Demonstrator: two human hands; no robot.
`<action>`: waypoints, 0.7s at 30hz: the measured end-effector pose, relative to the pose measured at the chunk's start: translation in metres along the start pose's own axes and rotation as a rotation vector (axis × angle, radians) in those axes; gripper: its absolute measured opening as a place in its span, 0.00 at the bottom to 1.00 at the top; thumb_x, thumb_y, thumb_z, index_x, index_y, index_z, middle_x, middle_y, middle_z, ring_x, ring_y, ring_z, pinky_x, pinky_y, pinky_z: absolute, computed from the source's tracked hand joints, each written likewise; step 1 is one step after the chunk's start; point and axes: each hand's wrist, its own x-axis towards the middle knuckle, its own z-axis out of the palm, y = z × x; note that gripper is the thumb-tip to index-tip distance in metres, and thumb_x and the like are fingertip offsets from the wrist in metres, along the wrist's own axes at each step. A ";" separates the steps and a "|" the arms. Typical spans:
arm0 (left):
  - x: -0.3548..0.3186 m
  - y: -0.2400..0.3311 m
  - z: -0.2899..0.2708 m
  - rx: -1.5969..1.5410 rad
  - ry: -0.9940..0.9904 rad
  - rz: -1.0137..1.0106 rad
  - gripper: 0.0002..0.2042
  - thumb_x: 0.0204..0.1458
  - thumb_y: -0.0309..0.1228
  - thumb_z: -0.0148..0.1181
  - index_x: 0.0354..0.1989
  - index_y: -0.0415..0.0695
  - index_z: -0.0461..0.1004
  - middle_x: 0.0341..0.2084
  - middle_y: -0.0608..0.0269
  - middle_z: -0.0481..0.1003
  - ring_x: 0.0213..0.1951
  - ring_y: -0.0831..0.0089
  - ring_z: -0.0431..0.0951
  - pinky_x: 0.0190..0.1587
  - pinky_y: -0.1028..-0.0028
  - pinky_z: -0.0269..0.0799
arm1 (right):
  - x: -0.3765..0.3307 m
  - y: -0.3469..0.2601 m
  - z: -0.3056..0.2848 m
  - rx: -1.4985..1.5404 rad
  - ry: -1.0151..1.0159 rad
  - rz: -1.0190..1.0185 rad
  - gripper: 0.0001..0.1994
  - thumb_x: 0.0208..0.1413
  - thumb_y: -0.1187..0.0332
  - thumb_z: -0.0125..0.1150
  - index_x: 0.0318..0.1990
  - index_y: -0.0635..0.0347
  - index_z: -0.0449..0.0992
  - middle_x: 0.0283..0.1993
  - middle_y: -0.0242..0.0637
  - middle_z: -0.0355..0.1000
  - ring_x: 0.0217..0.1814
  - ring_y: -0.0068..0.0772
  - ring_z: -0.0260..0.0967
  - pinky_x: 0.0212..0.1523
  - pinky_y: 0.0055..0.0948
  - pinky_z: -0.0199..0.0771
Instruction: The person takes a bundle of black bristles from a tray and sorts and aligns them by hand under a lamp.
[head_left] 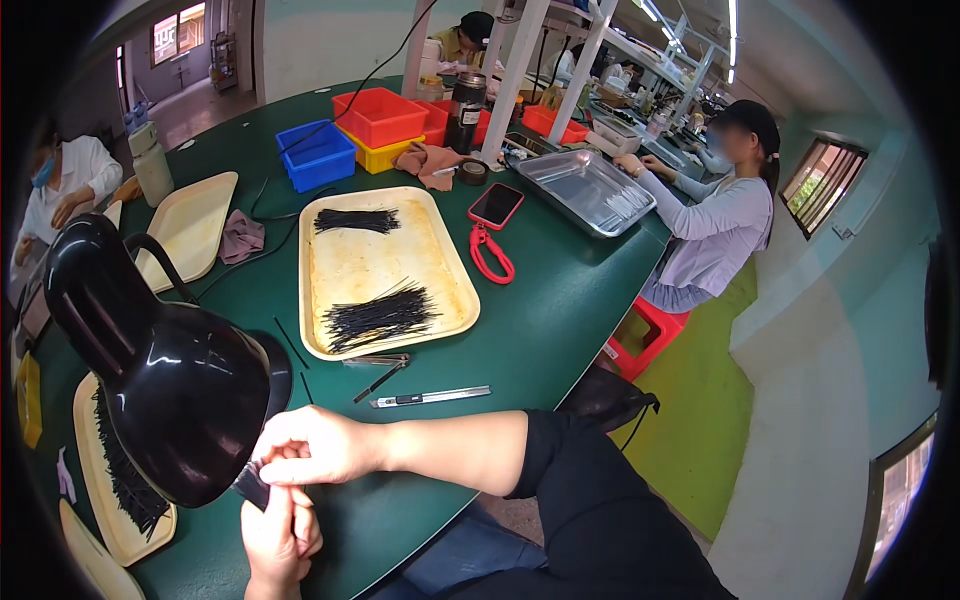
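Observation:
Under the rim of a black desk lamp (190,400), my two hands meet at a small dark piece (253,487), partly hidden by my fingers. My left hand (278,540) is closed around it from below. From above, my right hand (325,445) pinches at its upper end, thumb and forefinger together. What the piece is cannot be made out. Just beyond my right forearm lie a utility knife (430,397) and a small metal tool (382,378). Behind them, a cream tray (465,300) carries two bundles of thin black strips (380,317).
More cream trays (205,215) lie left, one holding black strips (120,470). Farther back are a blue bin (316,158), a red bin (380,118), a phone (496,205) with a red strap and a metal tray (585,190). A co-worker (720,210) sits at right; others work beyond.

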 end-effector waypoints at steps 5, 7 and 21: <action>0.001 0.008 0.000 0.059 -0.096 -0.052 0.13 0.56 0.36 0.41 0.25 0.39 0.63 0.06 0.68 0.58 0.05 0.84 0.50 0.06 0.84 0.44 | 0.003 0.003 -0.008 0.142 -0.063 0.115 0.07 0.48 0.70 0.56 0.28 0.66 0.70 0.24 0.30 0.67 0.28 0.15 0.63 0.30 0.16 0.65; -0.001 0.008 0.001 0.092 -0.114 -0.066 0.13 0.56 0.35 0.41 0.25 0.39 0.63 0.07 0.68 0.58 0.05 0.84 0.50 0.07 0.84 0.45 | 0.004 0.002 -0.007 0.079 -0.061 0.053 0.06 0.48 0.70 0.56 0.27 0.65 0.70 0.25 0.31 0.67 0.28 0.16 0.64 0.30 0.17 0.66; 0.003 0.006 -0.002 -0.105 0.066 0.055 0.13 0.50 0.25 0.46 0.13 0.37 0.63 0.08 0.66 0.60 0.09 0.84 0.55 0.12 0.84 0.48 | -0.005 -0.020 -0.007 -0.179 0.068 -0.055 0.07 0.45 0.77 0.54 0.33 0.68 0.70 0.29 0.34 0.69 0.30 0.21 0.66 0.33 0.20 0.67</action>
